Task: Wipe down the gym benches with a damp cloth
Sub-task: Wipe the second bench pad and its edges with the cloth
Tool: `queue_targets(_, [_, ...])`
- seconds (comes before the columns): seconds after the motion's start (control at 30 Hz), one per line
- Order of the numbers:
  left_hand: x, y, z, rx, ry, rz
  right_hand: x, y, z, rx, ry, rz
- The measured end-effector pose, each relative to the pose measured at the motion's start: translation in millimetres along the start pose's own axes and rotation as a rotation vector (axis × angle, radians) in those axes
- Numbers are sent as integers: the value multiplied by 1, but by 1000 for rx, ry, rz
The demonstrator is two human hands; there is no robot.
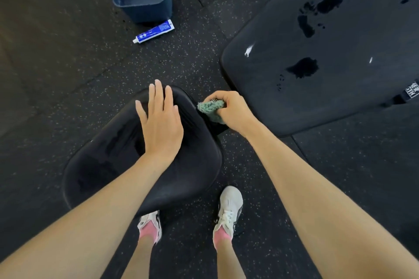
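The cloth [210, 110], green and fluffy, sits just right of frame centre, bunched against the upper right edge of the small seat pad [108, 165]. The right hand [231, 108] grips it with fingers curled around the wad. The likely reason is that a bunched cloth puts pressure on the narrow side of the pad, where a flat cloth would slip off.

The left hand [162, 124] rests flat on top of the seat pad with fingers straight and slightly spread, holding nothing. It probably steadies the pad against the push of the wiping hand.

The step in hand appears to be wiping the edge of the seat pad.

The large bench pad [340, 41] fills the upper right of the frame, close beside the seat pad. It carries dark wet patches [302, 67], which suggests it has had damp contact.

A dark bucket [147, 12] stands at upper centre-left on the speckled floor [68, 75], with a blue and white tube [154, 31] lying just in front of it, both probably kept nearby for re-wetting the cloth.

Two white shoes [227, 208] show at lower centre.
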State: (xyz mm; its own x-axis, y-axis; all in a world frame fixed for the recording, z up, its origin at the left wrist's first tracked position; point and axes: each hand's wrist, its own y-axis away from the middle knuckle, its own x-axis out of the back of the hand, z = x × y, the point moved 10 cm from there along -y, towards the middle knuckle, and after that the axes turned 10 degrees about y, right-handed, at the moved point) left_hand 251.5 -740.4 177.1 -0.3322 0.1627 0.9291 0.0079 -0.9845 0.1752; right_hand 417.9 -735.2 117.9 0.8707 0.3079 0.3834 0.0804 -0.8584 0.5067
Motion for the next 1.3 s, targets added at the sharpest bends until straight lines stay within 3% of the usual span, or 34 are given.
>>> queue_targets(0.13, [-2, 21, 6, 34, 26, -10, 7, -8, -27, 56, 17, 164])
queue_targets(0.3, [-6, 32, 9, 16, 73, -42, -12, -8, -14, 20, 48, 69])
queue_targets(0.43, [-8, 36, 8, -5, 87, -42, -9, 22, 15, -46, -101, 84])
queue_targets(0.6, [-9, 53, 17, -51, 119, -36, -13, 51, 31, -84, -107, 136])
queue_targets(0.8, [-9, 89, 11, -118, 150, -35, -19, 83, 44, -149, -218, 276])
queue_targets(1.03, [9, 151, -22, -252, 104, -21, -26, 135, 49, -221, -246, 553])
queue_targets(1.3, [12, 210, -64, -242, 115, -3, -60, 200, 56, -290, -231, 740])
